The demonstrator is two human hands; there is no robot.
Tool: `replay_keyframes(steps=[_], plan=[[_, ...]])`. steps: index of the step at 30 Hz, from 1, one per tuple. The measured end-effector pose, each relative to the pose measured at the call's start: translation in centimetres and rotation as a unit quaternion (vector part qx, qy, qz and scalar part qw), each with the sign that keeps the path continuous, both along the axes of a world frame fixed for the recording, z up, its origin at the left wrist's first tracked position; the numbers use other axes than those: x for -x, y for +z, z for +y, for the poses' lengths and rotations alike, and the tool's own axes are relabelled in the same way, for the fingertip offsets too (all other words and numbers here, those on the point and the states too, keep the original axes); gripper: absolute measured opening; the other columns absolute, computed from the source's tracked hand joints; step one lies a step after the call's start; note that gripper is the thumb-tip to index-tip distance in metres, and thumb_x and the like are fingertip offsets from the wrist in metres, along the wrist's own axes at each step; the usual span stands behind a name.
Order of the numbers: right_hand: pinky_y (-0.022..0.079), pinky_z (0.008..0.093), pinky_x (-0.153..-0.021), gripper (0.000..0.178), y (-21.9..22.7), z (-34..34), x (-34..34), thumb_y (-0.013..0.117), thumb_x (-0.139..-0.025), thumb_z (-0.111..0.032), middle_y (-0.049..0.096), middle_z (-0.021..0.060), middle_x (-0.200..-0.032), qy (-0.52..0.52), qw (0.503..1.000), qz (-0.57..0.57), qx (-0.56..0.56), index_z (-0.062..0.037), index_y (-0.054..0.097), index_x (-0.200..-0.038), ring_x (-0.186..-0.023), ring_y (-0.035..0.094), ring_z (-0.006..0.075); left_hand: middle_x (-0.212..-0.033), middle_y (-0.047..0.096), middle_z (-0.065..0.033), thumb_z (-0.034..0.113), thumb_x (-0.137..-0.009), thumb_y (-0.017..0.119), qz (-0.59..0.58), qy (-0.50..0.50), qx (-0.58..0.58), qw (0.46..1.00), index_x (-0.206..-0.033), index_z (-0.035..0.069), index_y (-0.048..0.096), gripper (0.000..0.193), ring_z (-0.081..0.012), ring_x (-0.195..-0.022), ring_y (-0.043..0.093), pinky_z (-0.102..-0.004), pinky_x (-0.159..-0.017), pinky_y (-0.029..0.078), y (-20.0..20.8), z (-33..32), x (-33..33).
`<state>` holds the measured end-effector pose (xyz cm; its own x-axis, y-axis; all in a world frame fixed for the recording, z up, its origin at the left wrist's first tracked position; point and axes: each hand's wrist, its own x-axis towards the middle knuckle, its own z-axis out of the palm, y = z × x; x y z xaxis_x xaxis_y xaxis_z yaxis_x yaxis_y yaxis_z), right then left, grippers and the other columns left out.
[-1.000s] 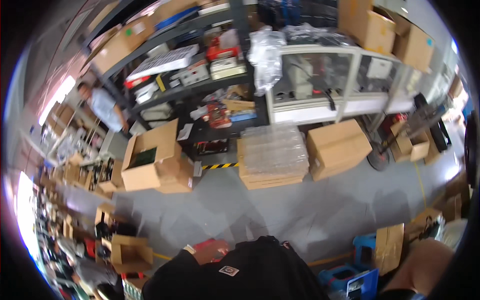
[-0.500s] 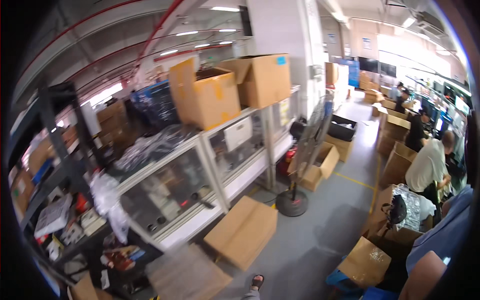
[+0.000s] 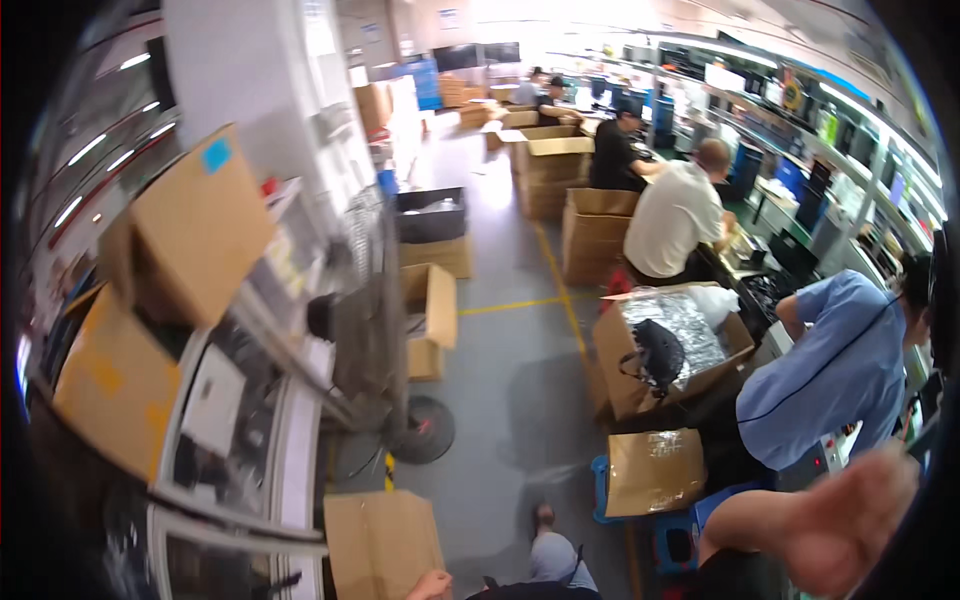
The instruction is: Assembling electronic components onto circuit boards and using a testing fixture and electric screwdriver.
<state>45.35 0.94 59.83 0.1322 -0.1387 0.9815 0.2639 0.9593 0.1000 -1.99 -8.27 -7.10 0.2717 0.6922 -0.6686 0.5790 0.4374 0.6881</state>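
My right hand (image 3: 850,520) is raised at the lower right, beside a seated person's blue shirt (image 3: 825,370). Motion smears its fingers, and no held thing shows. At the lower edge, only a small part of my left hand (image 3: 430,586) is visible, its fingers mostly cut off. It overlaps the view of a closed brown cardboard box (image 3: 382,540) on the floor; whether it touches the box I cannot tell. My foot (image 3: 543,516) is on the grey floor, below a trouser leg (image 3: 560,560).
A standing fan (image 3: 420,430) and open cartons (image 3: 430,330) line the aisle's left, beside glass-fronted cabinets (image 3: 225,400). On the right are a carton with silvery wrap (image 3: 640,390), a cardboard-topped blue stool (image 3: 655,470) and several people seated at workbenches.
My view has swung right, bringing the aisle to the middle and the cabinets to the left. My right hand and part of my left hand now show.
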Motion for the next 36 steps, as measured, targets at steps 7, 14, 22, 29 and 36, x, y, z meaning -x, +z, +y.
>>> replay_keyframes(steps=[7,14,22,29,36], plan=[[0.037,0.0238,-0.041,0.004,-14.1,19.9,4.7,0.057,-0.09,-0.005,0.048,0.006,-0.071,0.018,0.903,0.138,0.406,-0.0025,0.054,-0.088,-0.049,0.044,0.0103,-0.069,0.069,-0.0105,0.038,-0.077,0.068,0.112,-0.069,0.025,0.991,-0.07,0.007,0.071,0.032,-0.0227,-0.064,0.065,-0.0393,-0.066,0.052,2.8,22.9,1.6],[0.051,0.0304,-0.063,0.03,-19.2,33.7,14.6,0.059,-0.086,-0.001,0.061,0.0096,-0.079,0.194,0.732,-0.116,0.642,-0.0085,0.065,-0.114,-0.066,0.062,0.0172,-0.069,0.069,-0.0066,0.033,-0.079,0.066,0.119,-0.103,-0.036,0.987,-0.073,0.005,0.07,0.029,-0.019,-0.066,0.065,-0.0343,-0.062,0.051,7.4,35.8,-4.0],[0.053,0.0409,-0.078,0.031,-28.3,58.8,6.0,0.058,-0.08,-0.003,0.067,0.0123,-0.1,-0.057,0.728,-0.326,0.601,-0.0125,0.066,-0.108,-0.095,0.064,0.0325,-0.087,0.071,-0.014,0.037,-0.083,0.062,0.045,-0.06,-0.027,0.997,-0.09,0.006,0.073,0.034,-0.0265,-0.083,0.068,-0.0376,-0.078,0.051,6.3,54.2,-12.4],[0.05,0.0484,-0.073,0.023,-53.9,57.2,-19.7,0.05,-0.086,-0.021,0.068,0.02,-0.089,-0.289,0.31,-0.322,0.847,-0.0024,0.064,-0.089,-0.092,0.065,0.034,-0.09,0.07,-0.0131,0.036,-0.086,0.061,-0.018,-0.059,-0.082,0.995,-0.095,0.005,0.07,0.033,-0.0253,-0.086,0.067,-0.0377,-0.077,0.05,9.9,72.9,-17.9],[0.048,0.046,-0.066,0.022,-64.4,75.4,-17.8,0.048,-0.088,-0.018,0.063,0.0143,-0.081,-0.204,0.495,-0.323,0.78,-0.002,0.063,-0.089,-0.079,0.061,0.0285,-0.09,0.07,-0.0124,0.031,-0.086,0.061,-0.003,-0.017,-0.121,0.992,-0.093,0.005,0.07,0.028,-0.0262,-0.084,0.067,-0.0384,-0.076,0.051,10.0,87.3,-14.9]])
